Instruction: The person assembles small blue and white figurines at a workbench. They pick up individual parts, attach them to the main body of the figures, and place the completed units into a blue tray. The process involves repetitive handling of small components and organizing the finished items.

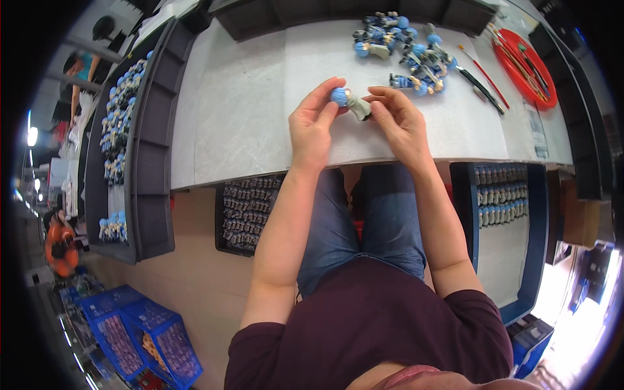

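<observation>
A small figurine [354, 104] with a blue head and a pale grey-green body is held between my two hands above the white worktop [240, 110]. My left hand [314, 122] pinches it at the blue head between thumb and fingers. At the other end, the thumb and fingers of my right hand [400, 122] close on the dark base. Just beyond my hands lies a loose pile of similar figurines [422, 58], some with blue-striped parts.
A red oval tray [548, 97] holds brushes; a red-handled brush [487, 83] and a dark pen-like tool [480, 90] lie beside it. Figurines fill the grey bin [153, 162] at left, and rows stand in the blue tray [536, 260] at lower right. Another dark tray [244, 250] sits below the table.
</observation>
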Available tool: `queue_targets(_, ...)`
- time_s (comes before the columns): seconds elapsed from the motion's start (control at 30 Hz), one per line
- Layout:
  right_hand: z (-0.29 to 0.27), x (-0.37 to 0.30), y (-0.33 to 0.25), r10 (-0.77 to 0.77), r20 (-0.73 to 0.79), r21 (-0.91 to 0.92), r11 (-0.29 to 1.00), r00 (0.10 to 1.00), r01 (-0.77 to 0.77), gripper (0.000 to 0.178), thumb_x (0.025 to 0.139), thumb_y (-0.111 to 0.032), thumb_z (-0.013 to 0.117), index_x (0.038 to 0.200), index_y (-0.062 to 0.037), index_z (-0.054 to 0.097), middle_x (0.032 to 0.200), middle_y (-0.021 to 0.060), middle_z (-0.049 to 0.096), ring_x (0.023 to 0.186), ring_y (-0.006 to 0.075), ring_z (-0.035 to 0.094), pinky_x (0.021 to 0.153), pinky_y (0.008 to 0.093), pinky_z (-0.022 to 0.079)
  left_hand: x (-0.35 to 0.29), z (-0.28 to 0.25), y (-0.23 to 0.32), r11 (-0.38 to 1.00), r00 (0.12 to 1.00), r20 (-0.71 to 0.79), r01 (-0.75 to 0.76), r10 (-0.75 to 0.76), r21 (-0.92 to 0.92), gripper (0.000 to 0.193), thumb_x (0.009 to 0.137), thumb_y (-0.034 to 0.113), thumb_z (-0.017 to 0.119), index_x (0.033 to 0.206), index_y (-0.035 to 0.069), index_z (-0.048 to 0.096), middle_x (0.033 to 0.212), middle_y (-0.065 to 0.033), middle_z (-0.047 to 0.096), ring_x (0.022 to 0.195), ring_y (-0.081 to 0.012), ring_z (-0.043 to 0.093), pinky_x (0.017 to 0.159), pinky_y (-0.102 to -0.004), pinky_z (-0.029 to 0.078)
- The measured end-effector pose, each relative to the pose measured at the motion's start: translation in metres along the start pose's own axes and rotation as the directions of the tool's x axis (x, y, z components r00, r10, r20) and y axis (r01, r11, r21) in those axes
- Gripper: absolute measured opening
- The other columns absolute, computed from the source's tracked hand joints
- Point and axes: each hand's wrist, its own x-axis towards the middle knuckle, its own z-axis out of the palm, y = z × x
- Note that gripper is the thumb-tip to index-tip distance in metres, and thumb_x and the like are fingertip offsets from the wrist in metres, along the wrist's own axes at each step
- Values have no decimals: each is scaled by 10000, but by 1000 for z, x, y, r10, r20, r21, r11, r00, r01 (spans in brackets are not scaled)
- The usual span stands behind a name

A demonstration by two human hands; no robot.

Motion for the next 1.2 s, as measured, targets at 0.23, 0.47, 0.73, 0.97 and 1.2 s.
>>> queue_targets(0.23, -5, -6, -6, -202, -52, -177, 966, 978, 190, 276, 777, -76, 648, 1043, -15, 603, 934, 137, 655, 858, 194, 649, 738, 311, 521, -3, 8, 2, 986, 1000, -15, -18, 20, 166, 316, 873, -11, 493, 1185, -37, 537, 1181, -123, 567, 1034, -182, 556, 832, -264, 459)
queue_targets(0.47, -137, -86, -24, -314, -538, -179, 949, 782, 258, 299, 795, 5, 631, 1087, -17, 569, 979, 82, 628, 885, 129, 605, 743, 255, 512, -2, -2, -7, 968, 1000, 11, -5, 2, 252, 271, 905, 26, 494, 1168, -36, 525, 1186, -132, 557, 981, -152, 550, 819, -239, 444)
queue_targets(0.73, -312, -258, 12, 51, -811, -414, 653, 582, -634, 357, 681, -103, 720, 1015, -26, 622, 851, 70, 657, 785, 132, 625, 708, 278, 507, -4, -3, -5, 952, 1000, 20, -29, 24, 304, 246, 893, 12, 498, 1119, -78, 536, 1159, -140, 570, 887, -135, 554, 784, -232, 447)
queue_targets(0.97, -304, -317, 78, 489, -676, -368, 426, 552, -827, 371, 625, -116, 743, 971, -42, 630, 827, 104, 663, 785, 226, 641, 703, 335, 509, -2, -1, -5, 919, 1000, -10, -11, 16, 394, 248, 901, 37, 496, 1127, -50, 551, 1153, -107, 575, 893, -120, 548, 790, -231, 438)
queue_targets(1.2, -301, -318, 101, 537, -608, -417, 411, 585, -811, 348, 632, -146, 758, 941, -43, 635, 839, 108, 663, 804, 241, 640, 722, 341, 510, 2, -1, -7, 919, 1000, 25, -20, 10, 394, 248, 902, 22, 497, 1132, -60, 541, 1149, -122, 576, 881, -119, 564, 782, -219, 460)
